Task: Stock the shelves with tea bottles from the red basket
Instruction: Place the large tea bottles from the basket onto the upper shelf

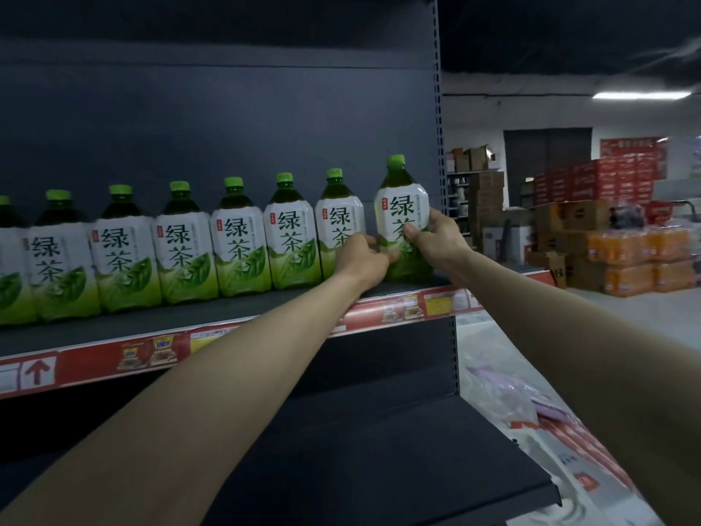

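A green tea bottle [401, 206] with a green cap and white label stands at the right end of the dark shelf [197, 317]. Both hands hold it: my left hand [362, 261] grips its lower left side, my right hand [436, 237] wraps its right side at mid-height. To its left a row of several matching tea bottles [235, 241] lines the back of the shelf, labels facing out. The red basket is out of view.
A red price strip [417, 303] runs along the shelf's front edge. A lower dark shelf [398, 468] sits below. A slotted upright post [440, 127] bounds the shelf at right. Stacked cartons and orange drink packs [626, 252] stand on the floor at the far right.
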